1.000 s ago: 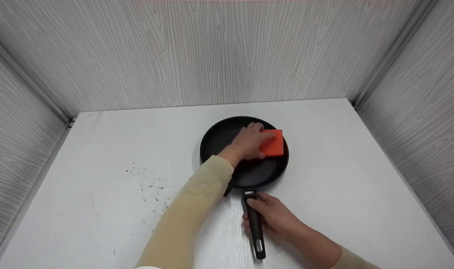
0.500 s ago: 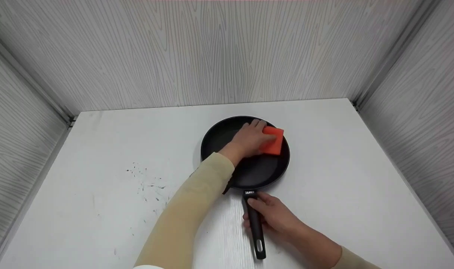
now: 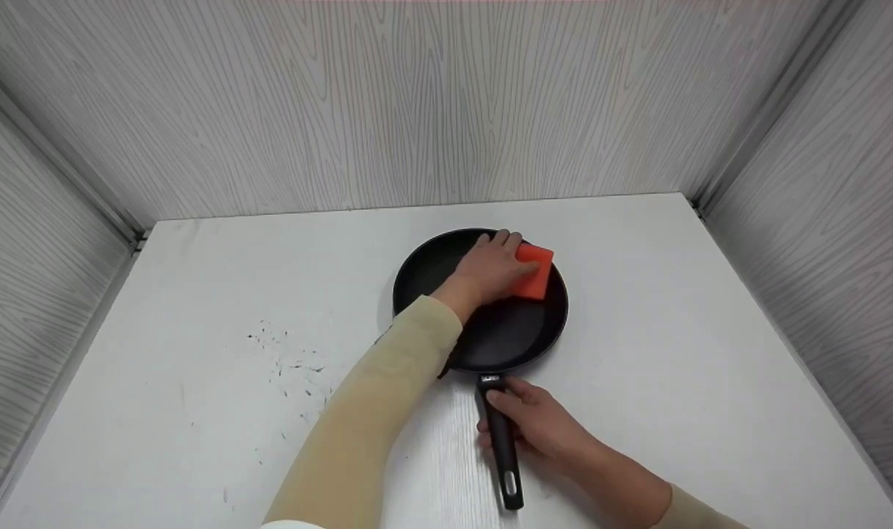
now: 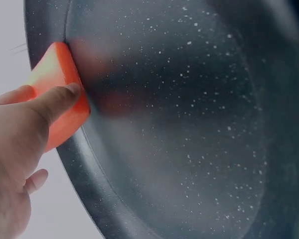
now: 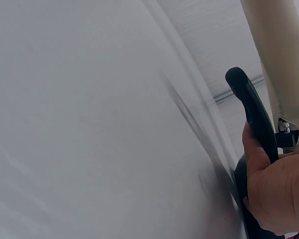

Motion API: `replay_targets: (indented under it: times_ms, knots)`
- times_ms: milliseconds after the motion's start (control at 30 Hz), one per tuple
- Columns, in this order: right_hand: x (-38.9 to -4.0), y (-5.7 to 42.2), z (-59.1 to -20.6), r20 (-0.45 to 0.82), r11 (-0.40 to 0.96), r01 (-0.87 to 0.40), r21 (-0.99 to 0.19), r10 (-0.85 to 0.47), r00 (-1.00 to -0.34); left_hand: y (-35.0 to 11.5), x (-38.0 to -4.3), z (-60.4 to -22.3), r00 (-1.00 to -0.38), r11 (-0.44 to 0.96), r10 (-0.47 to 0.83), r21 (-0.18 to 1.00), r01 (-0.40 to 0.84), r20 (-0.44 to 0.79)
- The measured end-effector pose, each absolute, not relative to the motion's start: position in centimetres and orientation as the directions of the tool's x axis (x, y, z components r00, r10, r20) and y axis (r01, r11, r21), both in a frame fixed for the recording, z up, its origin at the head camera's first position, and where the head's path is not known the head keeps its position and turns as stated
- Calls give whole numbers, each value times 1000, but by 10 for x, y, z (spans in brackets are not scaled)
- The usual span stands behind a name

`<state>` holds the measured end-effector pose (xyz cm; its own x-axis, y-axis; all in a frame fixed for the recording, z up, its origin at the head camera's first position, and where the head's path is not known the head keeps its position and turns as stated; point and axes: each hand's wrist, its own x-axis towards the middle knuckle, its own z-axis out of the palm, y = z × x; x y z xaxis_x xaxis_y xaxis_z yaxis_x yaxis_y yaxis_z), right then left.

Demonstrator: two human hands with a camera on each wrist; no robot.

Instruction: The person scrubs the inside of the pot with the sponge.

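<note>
A black frying pan [image 3: 505, 338] rests on the white table, its handle [image 3: 504, 459] toward the front edge. My left hand [image 3: 490, 268] reaches over the pan and holds an orange-red sponge [image 3: 536, 279] against the inside of its right wall. In the left wrist view the thumb lies on one face of the sponge [image 4: 65, 94], and the pan's dark inner surface [image 4: 189, 139] shows white specks. My right hand [image 3: 538, 419] grips the handle near the pan, thumb on top. The right wrist view shows that handle [image 5: 256, 114] rising past the right hand [image 5: 279, 194].
Dark specks and streaks [image 3: 299, 367] mark the white table [image 3: 674, 330] to the left of the pan. Pale wood-grain panels [image 3: 432, 103] enclose the table at the back and both sides. The left sleeve [image 3: 373, 397] crosses in front of the pan's lower left.
My left hand has shifted slightly up along the pan's right wall, with the sponge tilting and moving away from me. My right hand and the pan have stayed nearly still.
</note>
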<state>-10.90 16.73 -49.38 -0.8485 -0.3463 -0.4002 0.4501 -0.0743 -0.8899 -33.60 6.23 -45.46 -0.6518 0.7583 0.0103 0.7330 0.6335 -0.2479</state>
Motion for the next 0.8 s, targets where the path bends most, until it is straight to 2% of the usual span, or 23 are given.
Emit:
replay_targets:
  times_ms: [333,533,800]
  knots:
    - [-108,165,-493,-370,-110,429,-896,-346,-862,58,-342,-457,-714,691,700,-284,664,34]
    - [-108,167,-495,-380,-91,435,-896,-349,-856,57,-340,-454,-755,731,656,-251,634,3]
    - [-108,168,-496,-393,-77,440,-895,-336,-856,54,-343,-454,-779,757,627,-239,608,5]
